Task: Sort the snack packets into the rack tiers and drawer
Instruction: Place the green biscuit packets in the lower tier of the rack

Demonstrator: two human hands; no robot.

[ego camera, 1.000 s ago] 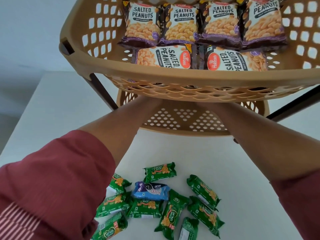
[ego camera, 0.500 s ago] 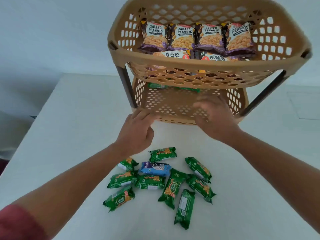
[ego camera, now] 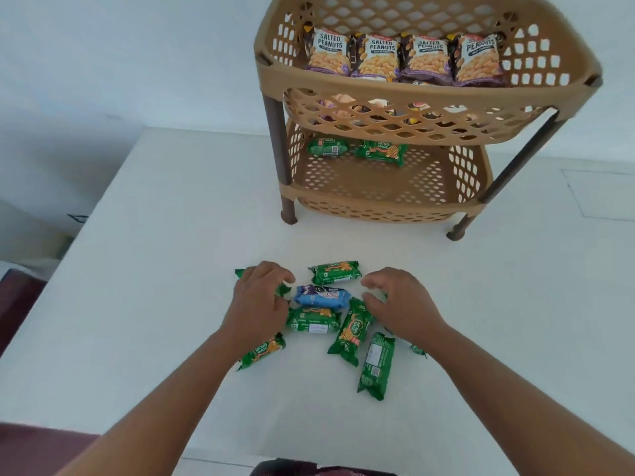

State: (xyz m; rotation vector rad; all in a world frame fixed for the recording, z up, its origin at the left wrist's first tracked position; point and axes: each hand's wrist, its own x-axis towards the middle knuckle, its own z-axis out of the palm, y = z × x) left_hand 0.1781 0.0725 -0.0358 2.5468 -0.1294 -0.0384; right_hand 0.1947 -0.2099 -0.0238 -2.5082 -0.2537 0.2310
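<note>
Snack packets lie under both hands' curled fingers.

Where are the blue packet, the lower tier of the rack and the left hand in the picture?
blue packet (ego camera: 323,296): head view, middle of its wrapper.
lower tier (ego camera: 378,209): head view, front wall.
left hand (ego camera: 259,297): head view, back of the hand.

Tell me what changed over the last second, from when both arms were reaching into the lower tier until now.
Both hands pulled back out of the rack's lower tier to the pile on the table. The left hand now closes on a green biscuit packet; the right hand curls over others, grip unclear. Two green packets lie in the lower tier. The salted peanut packets and blue packet stayed put.
</note>
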